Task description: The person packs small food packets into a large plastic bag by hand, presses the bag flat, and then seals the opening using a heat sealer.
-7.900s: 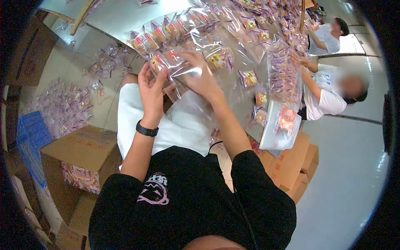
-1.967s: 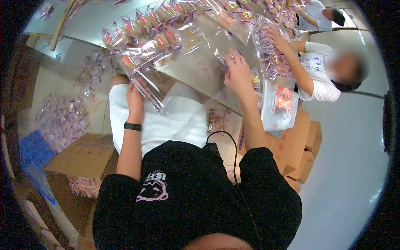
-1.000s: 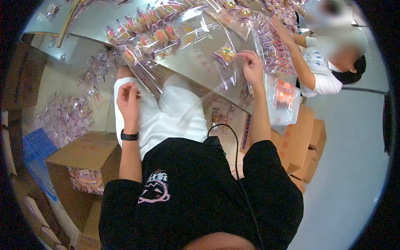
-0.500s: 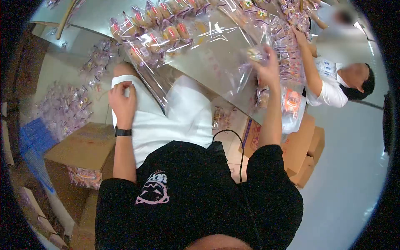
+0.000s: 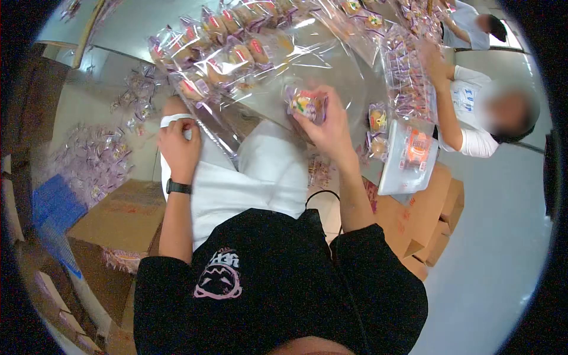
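Note:
My right hand (image 5: 329,125) grips a small wrapped pastry (image 5: 306,106) over a large clear plastic bag (image 5: 260,89). Rows of wrapped pastries (image 5: 239,58) lie in the bag's far part. Over my left thigh, my left hand (image 5: 179,148) is curled with thumb and fingertips together, beside the bag's near edge; whether it pinches anything is too small to tell. To the right of my right hand, two single wrapped pastries (image 5: 377,118) sit at the table edge.
A stack of printed plastic bags (image 5: 408,160) lies at the right, above cardboard boxes (image 5: 408,219). Two people (image 5: 473,112) sit at the upper right. At the left are a heap of wrapped pastries (image 5: 97,157), a brown carton (image 5: 121,216) and a blue crate (image 5: 56,207).
My right hand has moved left from the right side of the bag, bringing the wrapped pastry over the bag's middle. My left hand has barely shifted. The stack of printed bags shows more fully.

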Demonstrator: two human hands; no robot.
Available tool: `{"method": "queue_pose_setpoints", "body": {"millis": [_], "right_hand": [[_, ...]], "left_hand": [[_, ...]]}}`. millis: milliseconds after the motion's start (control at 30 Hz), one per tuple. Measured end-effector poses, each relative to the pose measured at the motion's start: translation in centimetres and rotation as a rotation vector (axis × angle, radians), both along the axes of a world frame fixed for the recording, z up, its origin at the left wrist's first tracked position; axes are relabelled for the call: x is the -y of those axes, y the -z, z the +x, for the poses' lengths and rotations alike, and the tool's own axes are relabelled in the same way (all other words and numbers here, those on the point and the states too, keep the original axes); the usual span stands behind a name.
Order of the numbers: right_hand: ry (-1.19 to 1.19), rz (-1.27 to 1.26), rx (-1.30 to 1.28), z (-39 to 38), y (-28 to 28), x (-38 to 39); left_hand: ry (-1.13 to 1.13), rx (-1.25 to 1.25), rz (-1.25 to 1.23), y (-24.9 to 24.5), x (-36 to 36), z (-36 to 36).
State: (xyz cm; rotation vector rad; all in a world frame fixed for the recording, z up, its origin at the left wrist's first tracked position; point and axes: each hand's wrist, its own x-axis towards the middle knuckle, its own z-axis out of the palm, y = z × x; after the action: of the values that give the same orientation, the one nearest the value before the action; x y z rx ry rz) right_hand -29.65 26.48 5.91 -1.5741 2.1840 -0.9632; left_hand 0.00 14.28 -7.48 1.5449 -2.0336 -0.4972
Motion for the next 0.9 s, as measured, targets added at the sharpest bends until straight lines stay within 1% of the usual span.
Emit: {"method": "queue_pose_setpoints", "body": {"millis": [67,167,200,267,300,367,400,467,500,533,600,633,667,767,800,900], "right_hand": [[0.074,-0.269,-0.384,-0.6,1.3,1.8],[0.273,-0.474,0.112,-0.8,2.9,2.2],[0.292,-0.485,0.175,-0.4,2.7,1.4],[0.208,-0.380,0.639,-0.1,2.3,-1.2],[0.158,-0.319,0.869,-0.2,1.9,-2.3],[0.138,-0.214,1.006,-0.2,1.0,-4.4],[0.137,-0.163,1.072,-0.1,0.8,-5.1],[0.207,-0.218,0.861,0.6,0.6,-5.1],[0.246,-0.244,0.752,1.0,0.4,-5.0],[0.334,-0.299,1.077,1.4,0.0,-5.0],[0.409,-0.229,1.213,1.8,-0.4,-5.0],[0.423,-0.202,1.278,1.7,-0.5,-4.2],[0.388,-0.264,1.201,2.7,-0.6,-3.7],[0.246,-0.123,0.952,1.8,-0.2,-4.4],[0.287,-0.031,0.993,1.5,-0.5,-4.6],[0.260,0.088,0.992,1.1,0.1,-5.4]], "left_hand": [[-0.002,-0.004,0.007,-0.1,0.0,0.1],[-0.044,-0.068,0.069,0.1,0.3,0.4],[-0.047,-0.047,0.055,0.0,0.1,0.7],[-0.062,-0.007,0.012,-0.2,0.5,1.0],[-0.085,-0.094,0.027,-0.1,0.7,1.2],[-0.124,-0.261,0.069,0.2,0.4,2.1],[-0.174,-0.373,0.009,-0.5,-0.2,2.2],[-0.256,-0.603,-0.110,-4.2,-1.4,1.3],[-0.131,-0.583,-0.237,-6.0,-2.4,0.5],[-0.012,-0.559,-0.357,-8.1,-3.8,-0.4],[0.354,-0.370,-0.328,-13.5,-5.4,-3.6],[0.376,-0.280,-0.333,-15.1,-5.8,-5.7],[0.395,-0.190,-0.335,-15.9,-5.8,-7.0],[0.454,0.036,-0.349,-14.3,-4.2,-8.4],[0.497,-0.023,-0.344,-14.0,-3.4,-8.1],[0.551,-0.059,-0.289,-14.5,-2.8,-7.1]]}}
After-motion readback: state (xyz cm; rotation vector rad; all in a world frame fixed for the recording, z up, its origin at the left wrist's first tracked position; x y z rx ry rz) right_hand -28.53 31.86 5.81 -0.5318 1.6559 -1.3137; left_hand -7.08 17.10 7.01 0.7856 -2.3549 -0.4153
